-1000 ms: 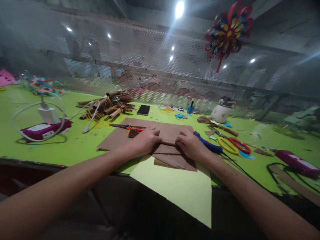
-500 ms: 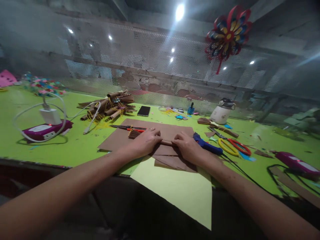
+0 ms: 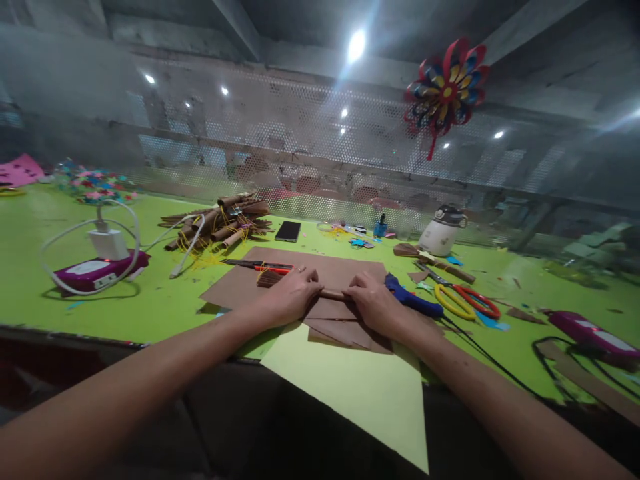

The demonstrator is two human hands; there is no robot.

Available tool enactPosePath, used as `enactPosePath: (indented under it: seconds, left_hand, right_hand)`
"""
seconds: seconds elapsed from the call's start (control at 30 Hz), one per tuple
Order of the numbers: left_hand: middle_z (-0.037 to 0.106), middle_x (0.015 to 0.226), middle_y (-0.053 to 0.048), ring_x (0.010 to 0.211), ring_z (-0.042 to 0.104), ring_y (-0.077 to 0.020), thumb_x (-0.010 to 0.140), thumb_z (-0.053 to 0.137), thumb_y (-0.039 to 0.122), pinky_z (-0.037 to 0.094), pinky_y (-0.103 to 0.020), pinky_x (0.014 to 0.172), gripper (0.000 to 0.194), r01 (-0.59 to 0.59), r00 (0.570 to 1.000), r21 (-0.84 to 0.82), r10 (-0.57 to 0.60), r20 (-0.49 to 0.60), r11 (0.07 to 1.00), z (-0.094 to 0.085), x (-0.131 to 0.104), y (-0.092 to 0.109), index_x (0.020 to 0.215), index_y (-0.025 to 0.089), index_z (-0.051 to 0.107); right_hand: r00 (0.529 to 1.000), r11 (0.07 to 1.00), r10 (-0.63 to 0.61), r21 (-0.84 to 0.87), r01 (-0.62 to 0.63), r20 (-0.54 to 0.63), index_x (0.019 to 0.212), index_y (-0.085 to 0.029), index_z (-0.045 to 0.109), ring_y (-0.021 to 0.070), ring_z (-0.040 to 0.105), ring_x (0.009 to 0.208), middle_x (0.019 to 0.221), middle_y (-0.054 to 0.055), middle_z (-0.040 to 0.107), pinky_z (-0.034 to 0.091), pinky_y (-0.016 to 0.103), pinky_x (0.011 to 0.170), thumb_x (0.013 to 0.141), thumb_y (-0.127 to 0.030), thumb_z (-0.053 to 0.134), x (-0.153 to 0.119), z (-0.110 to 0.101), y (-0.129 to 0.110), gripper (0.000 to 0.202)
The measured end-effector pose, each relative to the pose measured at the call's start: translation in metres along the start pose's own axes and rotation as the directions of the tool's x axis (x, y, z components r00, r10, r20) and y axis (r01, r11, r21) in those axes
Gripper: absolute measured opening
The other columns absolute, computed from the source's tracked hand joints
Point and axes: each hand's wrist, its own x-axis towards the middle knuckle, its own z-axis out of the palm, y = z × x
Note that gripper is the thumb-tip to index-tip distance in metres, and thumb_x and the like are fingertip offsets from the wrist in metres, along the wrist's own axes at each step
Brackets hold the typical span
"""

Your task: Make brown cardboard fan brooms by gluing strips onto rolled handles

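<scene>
Between my two hands lies a thin roll of brown paper point(image 3: 333, 294). My left hand point(image 3: 296, 292) pinches its left end, and my right hand point(image 3: 371, 297) grips the right end. Under the roll are flat sheets of brown paper point(image 3: 340, 267). A pale yellow sheet point(image 3: 350, 393) sticks out below them and hangs over the table's front edge. By my left hand is a small bundle of folded brown paper point(image 3: 270, 278), next to a dark, red-handled tool point(image 3: 275, 267). A blue glue gun point(image 3: 413, 297) rests just right of my right hand.
Yellow-and-red-handled scissors point(image 3: 463, 300) lie on the green table point(image 3: 175, 303) at right. A pile of brown paper rolls point(image 3: 220, 223) and a phone point(image 3: 289, 231) are behind. Purple power strips point(image 3: 95, 272) sit at both sides. A white flask point(image 3: 441, 233) stands at back right.
The whole view has shifted a little downward in the picture as my head tilted up. Both hands stay on the paper roll in nearly the same place.
</scene>
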Motion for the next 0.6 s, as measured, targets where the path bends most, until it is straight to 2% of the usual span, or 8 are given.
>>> enactPosePath:
  seconds: [0.13,0.27,0.47,0.6]
  left_hand:
    - [0.052,0.085,-0.008,0.078,0.044,-0.0168,0.088,0.040,0.020,0.035,-0.029,0.070,0.026,0.004,1.000,0.006,-0.004,-0.021,1.000,0.001,-0.002,0.000,0.079,0.015,0.063]
    - [0.051,0.083,-0.008,0.078,0.044,-0.0169,0.088,0.040,0.021,0.036,-0.030,0.072,0.026,-0.008,1.000,0.016,0.008,-0.015,1.000,0.002,-0.003,-0.001,0.079,0.015,0.063]
    - [0.052,0.077,-0.006,0.069,0.044,-0.0153,0.090,0.036,0.021,0.036,-0.029,0.069,0.028,0.007,1.000,0.042,-0.008,0.020,0.999,0.000,-0.001,-0.002,0.082,0.016,0.062]
    - [0.053,0.076,-0.006,0.066,0.044,-0.0142,0.090,0.035,0.021,0.035,-0.027,0.063,0.030,0.027,0.999,0.036,-0.029,0.043,0.999,-0.002,0.000,-0.001,0.080,0.014,0.062]
  right_hand:
    - [0.999,1.000,-0.013,0.003,0.014,-0.046,0.088,-0.016,0.064,0.0224,0.047,0.093,0.101,0.012,0.056,0.042,0.036,0.076,0.084,-0.011,0.045,-0.001,-0.002,0.004,0.020]
    - [0.993,0.999,-0.001,0.037,0.005,-0.116,0.109,-0.017,0.058,0.0237,0.047,0.103,0.114,0.013,0.057,0.038,0.043,0.088,0.088,-0.017,0.042,-0.004,-0.006,0.003,0.027]
    - [0.992,0.998,-0.040,0.059,0.033,0.117,0.124,-0.019,0.049,0.0230,0.045,0.114,0.123,0.010,0.055,0.032,0.044,0.098,0.091,-0.039,0.038,-0.010,-0.014,-0.010,0.040]
    - [0.986,0.997,-0.004,0.077,-0.009,0.164,0.127,-0.018,0.047,0.0230,0.045,0.116,0.127,0.011,0.052,0.034,0.041,0.097,0.091,-0.046,0.033,-0.013,-0.020,-0.015,0.047]
